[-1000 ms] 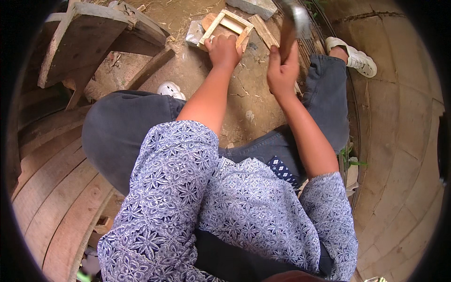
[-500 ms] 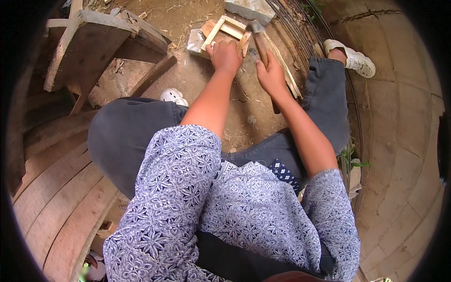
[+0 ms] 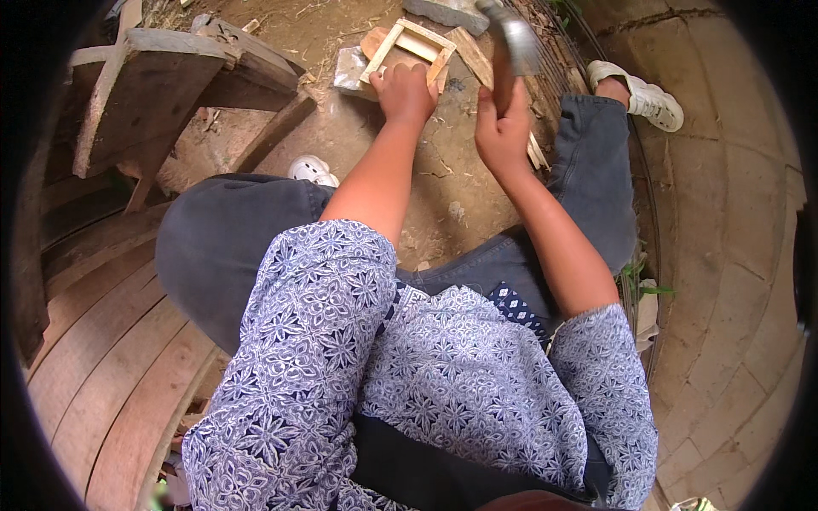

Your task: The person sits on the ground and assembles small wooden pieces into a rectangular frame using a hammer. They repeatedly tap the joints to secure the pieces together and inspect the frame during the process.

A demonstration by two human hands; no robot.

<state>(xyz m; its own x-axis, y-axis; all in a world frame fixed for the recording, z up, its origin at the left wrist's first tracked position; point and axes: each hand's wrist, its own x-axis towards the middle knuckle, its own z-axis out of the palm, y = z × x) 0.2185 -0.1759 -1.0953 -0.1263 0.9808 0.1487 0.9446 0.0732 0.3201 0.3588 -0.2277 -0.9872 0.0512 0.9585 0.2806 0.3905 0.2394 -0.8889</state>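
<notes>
gripped: one hammer (image 3: 504, 70), right hand (image 3: 503, 140); one frame (image 3: 383, 49), left hand (image 3: 407, 94)

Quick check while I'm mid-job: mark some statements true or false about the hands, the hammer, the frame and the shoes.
1. The right hand grips a hammer. True.
2. The left hand lies on the person's knee. False: it holds the wooden frame.
3. The hammer's head is resting on the frame. False: it is apart, off to the frame's right.
4. Both shoes are white. True.
5. The frame is round. False: it has four straight sides.
</notes>
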